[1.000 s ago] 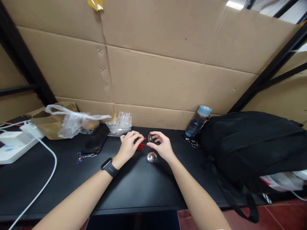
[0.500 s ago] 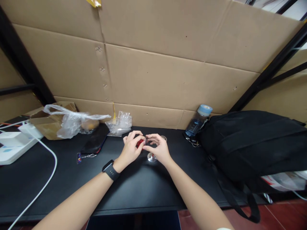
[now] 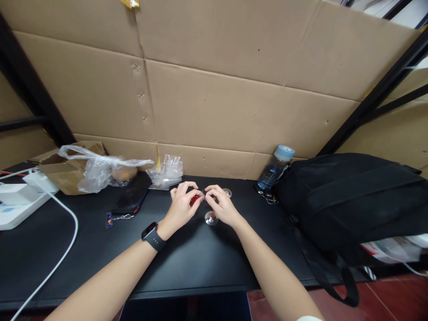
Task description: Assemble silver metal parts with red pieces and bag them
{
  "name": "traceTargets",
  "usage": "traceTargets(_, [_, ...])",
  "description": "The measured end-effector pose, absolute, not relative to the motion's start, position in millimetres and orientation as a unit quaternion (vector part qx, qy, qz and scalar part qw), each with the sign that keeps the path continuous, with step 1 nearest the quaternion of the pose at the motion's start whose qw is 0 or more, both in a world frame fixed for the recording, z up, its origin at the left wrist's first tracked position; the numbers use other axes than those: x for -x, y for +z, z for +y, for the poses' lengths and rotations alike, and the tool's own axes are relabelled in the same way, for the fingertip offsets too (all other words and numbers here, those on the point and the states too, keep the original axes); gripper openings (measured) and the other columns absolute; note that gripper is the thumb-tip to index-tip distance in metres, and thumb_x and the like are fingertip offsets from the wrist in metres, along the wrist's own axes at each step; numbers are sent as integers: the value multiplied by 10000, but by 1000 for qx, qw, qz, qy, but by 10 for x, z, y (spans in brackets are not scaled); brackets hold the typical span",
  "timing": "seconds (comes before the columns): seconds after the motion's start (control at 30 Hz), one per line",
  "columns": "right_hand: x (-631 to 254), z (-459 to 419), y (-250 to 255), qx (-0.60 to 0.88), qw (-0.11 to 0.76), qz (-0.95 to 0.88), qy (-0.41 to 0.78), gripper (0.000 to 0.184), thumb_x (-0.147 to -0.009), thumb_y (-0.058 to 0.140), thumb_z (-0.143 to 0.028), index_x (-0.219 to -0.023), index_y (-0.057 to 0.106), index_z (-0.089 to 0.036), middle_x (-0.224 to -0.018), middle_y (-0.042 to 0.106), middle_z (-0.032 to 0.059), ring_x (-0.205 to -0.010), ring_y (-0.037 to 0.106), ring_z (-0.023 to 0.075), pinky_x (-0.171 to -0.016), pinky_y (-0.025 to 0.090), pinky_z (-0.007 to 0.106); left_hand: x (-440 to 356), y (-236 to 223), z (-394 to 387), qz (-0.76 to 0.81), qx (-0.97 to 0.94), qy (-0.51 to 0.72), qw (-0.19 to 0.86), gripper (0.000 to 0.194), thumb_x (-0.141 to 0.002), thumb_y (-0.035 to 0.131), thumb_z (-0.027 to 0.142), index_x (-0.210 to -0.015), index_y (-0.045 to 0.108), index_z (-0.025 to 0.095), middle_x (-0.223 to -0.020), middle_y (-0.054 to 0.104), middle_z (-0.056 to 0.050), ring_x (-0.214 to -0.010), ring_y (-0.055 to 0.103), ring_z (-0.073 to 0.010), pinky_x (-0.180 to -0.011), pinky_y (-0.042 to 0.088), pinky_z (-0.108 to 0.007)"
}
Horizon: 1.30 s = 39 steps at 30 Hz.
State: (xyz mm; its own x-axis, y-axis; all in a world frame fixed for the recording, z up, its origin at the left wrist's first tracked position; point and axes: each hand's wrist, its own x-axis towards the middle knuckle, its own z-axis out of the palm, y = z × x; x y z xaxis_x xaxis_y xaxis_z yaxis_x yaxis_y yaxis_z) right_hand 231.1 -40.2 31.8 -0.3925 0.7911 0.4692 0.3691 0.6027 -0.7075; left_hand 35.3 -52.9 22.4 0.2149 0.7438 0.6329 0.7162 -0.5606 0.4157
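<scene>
My left hand [image 3: 182,203] is curled round a small dark-red, bumpy thing [image 3: 195,200], partly covered by its fingers. A thin disc-like edge [image 3: 203,195] stands upright at the red thing's right side, between the two hands. Close against that edge, my right hand [image 3: 220,204] has its thumb and fingertips drawn together; what they pinch, if anything, is too small to tell. Below the fingers, a shiny round metal disc [image 3: 211,218] with a red spot at its centre lies on the black desktop [image 3: 190,267]. Another metal disc [image 3: 228,192] lies behind my right hand, partly hidden.
Left are a white power strip [image 3: 20,205] with a cable, a carton [image 3: 68,174], a plastic bag [image 3: 100,171], a black pouch [image 3: 130,196] and clear wrappers [image 3: 167,171]. Right stand a blue-capped bottle [image 3: 274,168] and a black backpack [image 3: 354,200]. Cardboard [image 3: 214,102] walls the back.
My right hand's fingers have closed together and turned palm-down beside the thin edge. My left hand keeps its hold on the red thing. The view has shifted slightly.
</scene>
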Motion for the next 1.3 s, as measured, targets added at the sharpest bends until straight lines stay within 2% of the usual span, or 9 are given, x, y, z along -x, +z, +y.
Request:
traceTargets(0.17, [-2334,-375,270,379,398,-815,187,141,-992,534,-273,-905,630,-217,-1188,596,78,-1126,562,210,-940,475,367,-331,267,-530,480,-755,443,54,307,-982,433,179,-1201,629,266,-1260,586,-64,-1216,523,-236,-1016,347,-424])
traceTargets(0.27, [-2370,-360,279,385,383,-830,126,109,-970,559,-248,-892,627,-216,-1217,583,87,-1154,529,234,-1020,432,429,-317,247,-512,461,-786,409,52,313,-996,494,306,-1281,621,324,-1371,553,-49,-1290,469,-260,-1051,339,-448])
traceTargets(0.4, [-2414,-342,303,389,376,-834,106,118,-964,557,-236,-873,629,-217,-1237,570,89,-1155,508,242,-1014,447,439,-350,144,-498,448,-833,323,38,314,-956,583,398,-1257,657,352,-1449,524,-46,-1331,413,-305,-1008,361,-480])
traceTargets(0.63, [-2524,-222,179,449,336,-825,73,131,-958,566,-251,-874,661,-217,-1253,563,97,-1189,485,262,-1039,436,466,-267,83,-412,472,-827,304,26,332,-957,544,309,-1275,631,349,-1437,539,-47,-1329,418,-298,-981,356,-481])
traceTargets(0.73, [-2579,-139,67,476,303,-823,64,154,-965,562,-268,-875,675,-214,-1250,570,102,-1173,492,265,-1026,434,457,-142,101,-337,488,-822,293,19,280,-877,577,202,-1104,699,312,-1340,598,-44,-1284,445,-300,-971,347,-469])
traceTargets(0.83, [-2646,-65,5,494,285,-818,70,193,-975,563,-313,-857,684,-220,-1218,588,90,-1144,510,257,-1005,432,435,-36,112,-283,486,-829,273,30,207,-822,622,201,-981,721,289,-1251,640,-44,-1232,464,-309,-952,344,-457])
traceTargets(0.97, [-2792,-17,52,533,276,-797,64,104,-931,629,-328,-940,676,-235,-1161,622,71,-1082,540,249,-951,433,409,28,111,-249,484,-837,251,47,157,-824,645,251,-958,721,280,-1165,669,-38,-1170,483,-304,-931,336,-445])
traceTargets(1.1, [-2942,-5,110,563,234,-790,66,302,-821,725,-238,-1112,647,-259,-1167,657,59,-1053,570,257,-899,420,387,65,89,-212,471,-847,238,63,141,-835,636,227,-934,721,280,-1105,679,-30,-1116,499,-284,-929,324,-434])
traceTargets(1.3, [-3023,61,33,568,225,-788,75,245,-830,692,-194,-1064,668,-263,-1100,683,45,-994,599,226,-883,426,345,110,43,-157,413,-877,237,68,284,-900,578,127,-1023,728,335,-1146,657,-16,-1142,476,-257,-929,311,-408])
